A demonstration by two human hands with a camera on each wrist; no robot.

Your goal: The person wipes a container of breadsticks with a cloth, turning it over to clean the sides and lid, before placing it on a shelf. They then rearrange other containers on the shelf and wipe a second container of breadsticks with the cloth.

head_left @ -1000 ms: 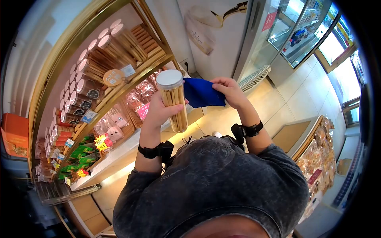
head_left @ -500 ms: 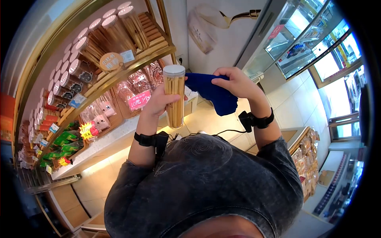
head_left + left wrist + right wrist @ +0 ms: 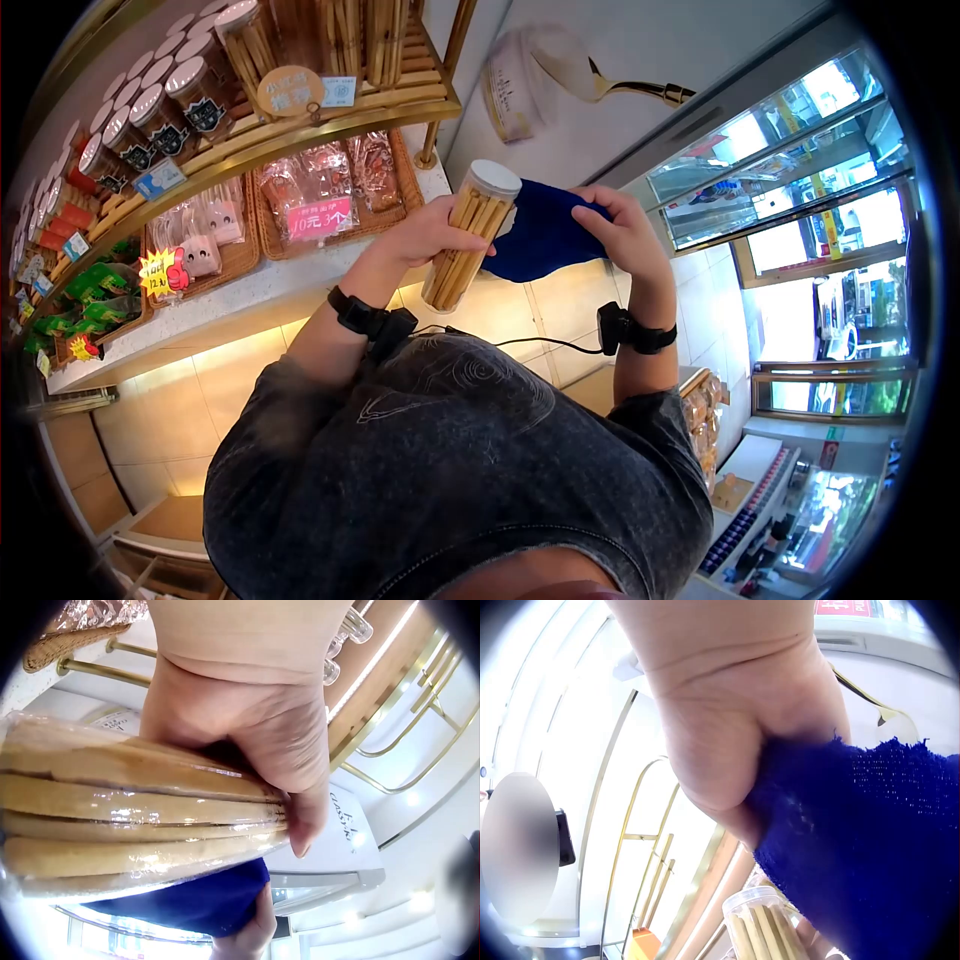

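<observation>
A clear plastic jar point(image 3: 465, 250) with a white lid, packed with long pale-brown sticks, leans to the right in my left hand point(image 3: 430, 232). The left thumb lies across its front; the other fingers are hidden behind it. My right hand point(image 3: 632, 238) pinches a dark blue cloth point(image 3: 550, 235) by its right side. That cloth spreads to the jar, its left edge passing behind the upper part. In the left wrist view, the sticks point(image 3: 135, 817) show close up through the wall. The right wrist view shows the cloth's frayed edge point(image 3: 885, 754) beside the right palm.
At the left, a gold-edged shelf point(image 3: 330, 120) carries rows of lidded jars point(image 3: 165, 110). Below it, wicker baskets point(image 3: 405, 180) of packaged snacks stand on a white counter point(image 3: 225, 285). Glass doors point(image 3: 760, 170) rise at the right, and bagged goods point(image 3: 703, 420) sit lower down.
The jar has gone from nearly upright to leaning right. The cloth, bunched and drooping half a second ago, is now spread wider beside it. The head view has turned, bringing the snack baskets nearer.
</observation>
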